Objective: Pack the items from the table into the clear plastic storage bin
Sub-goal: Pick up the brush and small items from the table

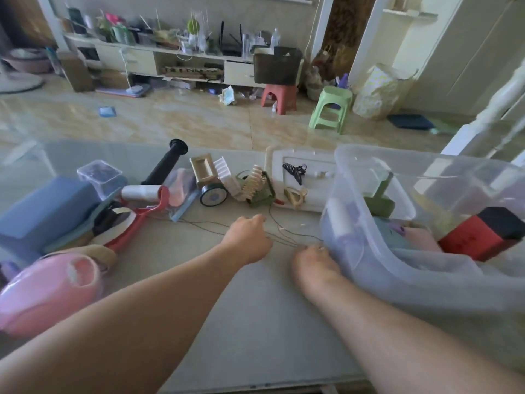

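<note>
At the far left of the bench (pixel 255 322) you have a pink rounded item (pixel 48 291) at the near edge, with a blue block (pixel 48 209) behind it and a small clear container (pixel 100 175) just beyond that block. To the right of these lie a red-handled roller (pixel 142 211) with a white roll, a black flanged cylinder (pixel 167 163) angled toward the far edge, and a flat clear pouch (pixel 181 191) with pink contents. Next comes a cluster of small items: a gold-coloured frame (pixel 203 169), a round tin (pixel 213 197) standing on its edge, and a ridged cream comb-like piece on a green base (pixel 257 190). A white foam tray (pixel 306 180) sits just right of that cluster, carrying a black hair claw (pixel 294 172). Thin wire (pixel 287 231) runs across the bench surface from the cluster toward the bin. Your left hand (pixel 248 240) rests on the bench with its fingers curled over the wire; whether the grip actually has the wire pinched cannot be told. Your right hand (pixel 315 265) lies just right of it, fingertips at the wire's end and touching the bin wall; its grip state cannot be told either. The clear plastic storage bin (pixel 369 265) occupies the right end of the bench, tilted toward you, and already contains a red and black box (pixel 483 234), a green item (pixel 379 203), and a white cylinder (pixel 341 220).
</note>
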{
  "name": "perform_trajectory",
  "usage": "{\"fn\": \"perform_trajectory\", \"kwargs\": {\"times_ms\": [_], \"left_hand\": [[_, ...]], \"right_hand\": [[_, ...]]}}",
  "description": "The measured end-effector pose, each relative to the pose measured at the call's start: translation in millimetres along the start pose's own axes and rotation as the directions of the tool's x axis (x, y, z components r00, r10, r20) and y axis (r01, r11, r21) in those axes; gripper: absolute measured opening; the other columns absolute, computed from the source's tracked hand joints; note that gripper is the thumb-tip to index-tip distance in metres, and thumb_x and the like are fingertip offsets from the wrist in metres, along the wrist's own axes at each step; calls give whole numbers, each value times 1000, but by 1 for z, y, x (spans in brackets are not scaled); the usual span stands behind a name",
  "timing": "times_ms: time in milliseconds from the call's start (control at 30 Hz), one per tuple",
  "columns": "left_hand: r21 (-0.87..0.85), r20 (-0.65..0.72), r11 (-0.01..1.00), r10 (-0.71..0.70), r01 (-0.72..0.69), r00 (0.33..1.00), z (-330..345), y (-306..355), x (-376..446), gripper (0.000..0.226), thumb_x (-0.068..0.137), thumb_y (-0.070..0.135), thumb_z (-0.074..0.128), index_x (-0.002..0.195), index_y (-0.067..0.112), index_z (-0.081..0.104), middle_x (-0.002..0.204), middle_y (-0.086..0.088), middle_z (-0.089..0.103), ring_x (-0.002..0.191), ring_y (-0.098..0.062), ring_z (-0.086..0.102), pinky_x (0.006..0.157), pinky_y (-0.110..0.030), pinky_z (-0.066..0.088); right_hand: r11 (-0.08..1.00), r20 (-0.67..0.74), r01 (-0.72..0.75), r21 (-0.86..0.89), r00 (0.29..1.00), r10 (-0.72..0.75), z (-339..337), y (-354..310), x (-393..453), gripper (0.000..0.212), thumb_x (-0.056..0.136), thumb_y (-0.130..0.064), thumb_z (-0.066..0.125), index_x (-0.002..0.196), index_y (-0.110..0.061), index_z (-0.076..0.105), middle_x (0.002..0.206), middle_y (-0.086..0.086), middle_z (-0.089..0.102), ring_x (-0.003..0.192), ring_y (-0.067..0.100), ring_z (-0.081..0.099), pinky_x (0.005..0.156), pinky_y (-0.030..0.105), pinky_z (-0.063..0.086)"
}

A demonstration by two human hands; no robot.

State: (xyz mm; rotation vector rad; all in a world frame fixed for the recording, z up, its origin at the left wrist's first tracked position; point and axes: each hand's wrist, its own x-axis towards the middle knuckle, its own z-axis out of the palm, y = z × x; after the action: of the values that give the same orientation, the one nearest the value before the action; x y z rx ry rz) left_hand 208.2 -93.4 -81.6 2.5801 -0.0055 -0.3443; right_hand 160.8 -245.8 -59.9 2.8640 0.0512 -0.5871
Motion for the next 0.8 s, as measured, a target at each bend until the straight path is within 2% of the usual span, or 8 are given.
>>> {"fn": "perform_trajectory", "kwargs": {"times_ms": [100, 167, 233, 300, 467, 667, 733, 800], "left_hand": [[5, 11, 997, 76, -76, 997, 21, 26, 23, 60, 86, 33, 55, 144, 21, 51, 137, -21, 51, 125, -40, 51, 106, -40, 47], [72, -22, 989, 134, -132, 991, 32, 37, 32, 41, 90, 28, 57, 128, 15, 62, 127, -20, 51, 117, -41, 53, 101, -38, 46], [119, -73, 982, 153, -144, 985, 39, 40, 42, 31, 94, 20, 56, 121, 14, 69, 123, -17, 52, 112, -39, 57, 95, -37, 46], [139, -79, 980, 157, -145, 985, 40, 39, 48, 30, 95, 16, 55, 119, 13, 72, 122, -16, 53, 110, -39, 60, 93, -39, 49], [333, 51, 919, 206, -211, 977, 15, 24, 32, 32, 94, 2, 52, 122, 7, 68, 125, -17, 54, 115, -39, 57, 88, -41, 49], [483, 171, 836, 201, -260, 965, -33, -18, 0, 18, 89, 15, 67, 102, 20, 78, 105, 1, 74, 102, -23, 67, 79, -27, 50], [468, 181, 844, 199, -262, 963, -44, -27, -6, 16, 89, 26, 72, 103, 24, 78, 103, 5, 74, 102, -19, 67, 78, -23, 47], [392, 238, 875, 203, -285, 950, -48, -34, -9, 29, 83, 40, 80, 109, 30, 73, 101, 9, 69, 100, -16, 63, 80, -26, 48]], "right_hand": [[999, -93, -22, 24, 995, 24, 9, 4, 17, 39, 104, -5, 44, 141, -3, 57, 141, 21, 54, 133, 38, 54, 105, 43, 49], [998, -107, -15, 60, 994, 22, 7, 4, 22, 38, 100, -4, 49, 136, -7, 62, 137, 20, 60, 130, 38, 59, 101, 44, 53], [996, -104, -3, 85, 994, 12, 6, 1, 23, 41, 97, -3, 51, 136, -10, 64, 133, 19, 64, 126, 37, 63, 98, 44, 55], [997, -115, 9, 82, 993, 1, 5, -3, 19, 41, 97, -3, 50, 135, -12, 63, 131, 17, 66, 125, 36, 64, 96, 43, 55], [997, -103, 65, 49, 993, -59, -1, 4, 19, 34, 95, -1, 56, 125, -9, 66, 127, 20, 66, 119, 40, 66, 88, 41, 54], [978, -110, 173, 115, 981, -160, 1, 4, 20, 25, 88, -9, 62, 109, -22, 63, 115, 10, 66, 109, 36, 66, 80, 35, 50], [974, -112, 177, 141, 980, -162, 0, 2, 21, 27, 87, -6, 60, 110, -21, 63, 113, 9, 65, 105, 34, 65, 79, 34, 51], [966, -123, 172, 193, 981, -150, -4, 2, 22, 30, 86, -4, 56, 109, -22, 64, 111, 8, 64, 100, 32, 63, 81, 36, 54]]}}
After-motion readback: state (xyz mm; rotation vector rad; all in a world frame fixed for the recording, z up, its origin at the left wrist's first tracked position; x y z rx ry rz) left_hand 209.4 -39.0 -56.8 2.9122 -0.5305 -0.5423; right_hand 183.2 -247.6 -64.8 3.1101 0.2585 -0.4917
